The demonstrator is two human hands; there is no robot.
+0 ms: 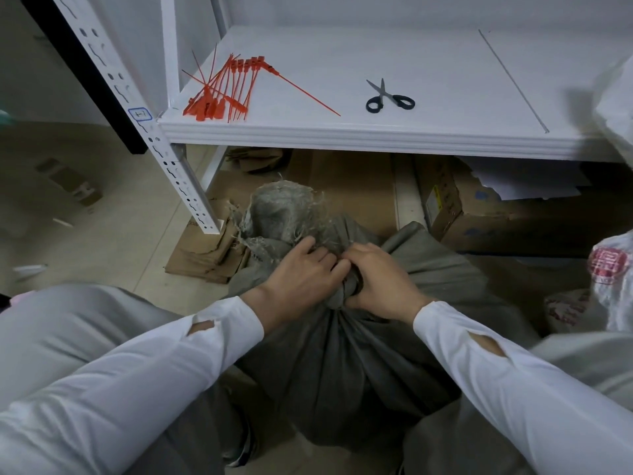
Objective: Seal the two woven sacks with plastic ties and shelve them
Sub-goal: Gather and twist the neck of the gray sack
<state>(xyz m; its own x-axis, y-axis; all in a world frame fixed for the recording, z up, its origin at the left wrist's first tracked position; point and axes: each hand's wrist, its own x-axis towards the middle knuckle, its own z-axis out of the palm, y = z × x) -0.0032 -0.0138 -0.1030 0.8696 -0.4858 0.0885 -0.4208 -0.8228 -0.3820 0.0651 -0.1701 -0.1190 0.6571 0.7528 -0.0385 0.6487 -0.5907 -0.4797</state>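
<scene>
A full grey woven sack (pixel 346 365) stands on the floor between my knees. Its frayed mouth (pixel 284 210) is bunched into a neck and flops away from me. My left hand (pixel 301 275) and my right hand (pixel 380 282) both clasp that gathered neck, fingers meeting at its middle. Whether a tie lies under the fingers is hidden. A bundle of red plastic ties (pixel 222 87) lies at the left of the white shelf (pixel 342 135), one tie stretched out to the right. A white woven sack with red print (pixel 613 275) shows at the right edge.
Black-handled scissors (pixel 388 97) lie mid-shelf. A white perforated shelf post (pixel 178 173) stands to the left of the sack. Flattened cardboard (pixel 209 245) and a cardboard box (pixel 479 207) sit under the shelf. Another white bag (pixel 616 104) rests on the shelf's right end.
</scene>
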